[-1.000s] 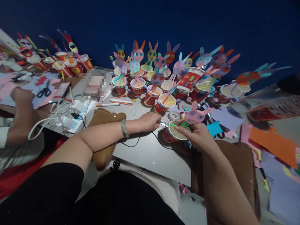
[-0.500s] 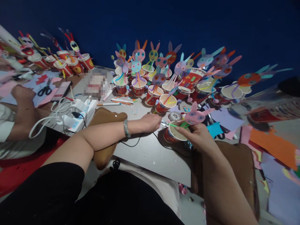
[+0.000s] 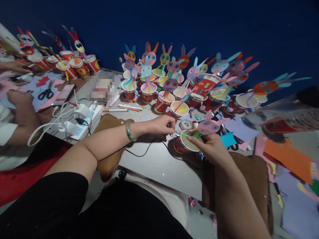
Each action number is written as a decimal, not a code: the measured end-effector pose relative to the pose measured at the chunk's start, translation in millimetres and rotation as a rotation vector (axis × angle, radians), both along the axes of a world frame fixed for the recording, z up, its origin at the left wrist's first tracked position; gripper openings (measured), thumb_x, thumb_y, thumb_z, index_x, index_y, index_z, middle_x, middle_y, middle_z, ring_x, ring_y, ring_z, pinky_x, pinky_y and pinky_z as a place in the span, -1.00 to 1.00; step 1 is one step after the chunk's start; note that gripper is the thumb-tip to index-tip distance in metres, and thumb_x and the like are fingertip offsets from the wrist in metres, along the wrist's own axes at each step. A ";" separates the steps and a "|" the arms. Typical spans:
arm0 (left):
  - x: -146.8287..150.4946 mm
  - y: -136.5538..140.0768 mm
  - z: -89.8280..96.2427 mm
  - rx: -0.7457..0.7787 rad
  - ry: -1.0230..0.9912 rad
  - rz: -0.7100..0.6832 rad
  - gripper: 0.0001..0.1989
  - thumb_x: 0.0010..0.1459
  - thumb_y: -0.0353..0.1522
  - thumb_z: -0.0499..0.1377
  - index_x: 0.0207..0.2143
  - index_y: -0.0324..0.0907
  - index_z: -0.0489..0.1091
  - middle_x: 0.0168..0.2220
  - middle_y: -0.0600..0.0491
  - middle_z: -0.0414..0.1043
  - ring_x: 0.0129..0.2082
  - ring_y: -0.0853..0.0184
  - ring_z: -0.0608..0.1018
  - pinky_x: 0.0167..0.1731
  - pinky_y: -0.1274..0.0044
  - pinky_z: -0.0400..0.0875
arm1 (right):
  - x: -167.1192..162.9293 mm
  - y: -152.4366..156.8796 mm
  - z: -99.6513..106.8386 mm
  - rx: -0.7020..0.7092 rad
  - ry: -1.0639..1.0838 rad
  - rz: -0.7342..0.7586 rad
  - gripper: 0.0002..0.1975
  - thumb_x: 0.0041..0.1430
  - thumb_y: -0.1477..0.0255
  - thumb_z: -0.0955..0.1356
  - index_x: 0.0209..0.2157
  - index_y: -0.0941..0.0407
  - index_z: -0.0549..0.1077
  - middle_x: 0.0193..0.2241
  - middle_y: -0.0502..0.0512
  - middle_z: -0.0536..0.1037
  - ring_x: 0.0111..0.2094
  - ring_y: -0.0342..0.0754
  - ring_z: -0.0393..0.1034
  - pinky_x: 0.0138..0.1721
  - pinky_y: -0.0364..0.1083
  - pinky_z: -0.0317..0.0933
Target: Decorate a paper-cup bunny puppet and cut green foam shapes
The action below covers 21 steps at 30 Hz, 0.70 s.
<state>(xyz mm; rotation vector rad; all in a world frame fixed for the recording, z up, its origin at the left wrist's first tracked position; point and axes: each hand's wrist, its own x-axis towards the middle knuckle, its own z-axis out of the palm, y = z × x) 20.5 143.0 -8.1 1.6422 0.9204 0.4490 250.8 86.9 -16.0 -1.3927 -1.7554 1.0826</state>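
My right hand (image 3: 211,144) is closed on a red-and-white paper cup (image 3: 177,146), its thumb over the rim. A pink paper rabbit head (image 3: 208,127) with two ears stands above that hand, and a green strip (image 3: 184,135) lies at the cup's mouth by my thumb. My left hand (image 3: 164,125), wearing a bracelet (image 3: 129,131) on the wrist, is just left of the cup with its fingers curled together. A small shiny bit shows between those fingertips and the rim; what the left fingers hold is too small to make out.
Several finished rabbit cups (image 3: 149,91) stand along the blue wall. A power strip (image 3: 86,121) with white cables, markers (image 3: 129,108) and a brown cushion (image 3: 112,124) lie left; coloured paper (image 3: 286,156) is right. A co-worker's hand (image 3: 21,99) rests near scissors (image 3: 46,93).
My left hand has turned and shifted slightly right, its fingers now more visible. The silver points at its fingertips show less. The right hand keeps the cup in nearly the same place.
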 end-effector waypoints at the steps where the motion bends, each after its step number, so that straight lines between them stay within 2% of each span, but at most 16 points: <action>1: -0.1 -1.0 0.6 -0.036 -0.028 0.004 -0.91 -0.06 -0.56 0.16 -0.48 -0.25 0.32 -0.57 0.21 0.33 -0.62 0.55 0.36 -0.58 0.66 0.22 | 0.4 0.1 -0.8 0.001 0.000 -0.002 -0.71 0.07 0.13 0.46 -0.25 0.01 0.62 -0.30 0.07 0.68 -0.19 0.18 0.55 -0.15 0.12 0.46; 7: -3.3 -3.2 1.8 -0.268 -0.185 -0.037 -0.90 0.02 -0.57 0.13 -0.42 -0.24 0.30 -0.63 0.23 0.31 -0.67 0.56 0.38 -0.62 0.67 0.27 | -1.1 -1.7 1.1 -0.020 -0.017 -0.023 -0.67 0.08 0.13 0.46 -0.27 0.10 0.61 -0.30 0.11 0.67 -0.21 0.15 0.55 -0.17 0.06 0.45; 15: -3.4 -5.3 9.2 -0.404 -0.287 -0.003 -0.88 0.03 -0.62 0.11 -0.39 -0.29 0.32 -0.57 0.20 0.33 -0.62 0.54 0.46 -0.60 0.65 0.37 | -4.2 -2.0 7.2 -0.012 -0.041 -0.013 -0.72 0.07 0.20 0.44 -0.29 0.12 0.60 -0.32 0.11 0.65 -0.28 0.09 0.54 -0.22 0.00 0.42; 21: -4.7 -3.1 5.7 -0.418 -0.294 -0.042 -0.85 -0.03 -0.63 0.16 -0.38 -0.29 0.34 -0.57 0.17 0.38 -0.59 0.48 0.49 -0.54 0.59 0.43 | -3.9 -1.2 8.7 0.002 -0.067 -0.005 -0.76 0.07 0.27 0.42 -0.29 0.13 0.59 -0.32 0.11 0.64 -0.28 0.09 0.53 -0.20 0.00 0.41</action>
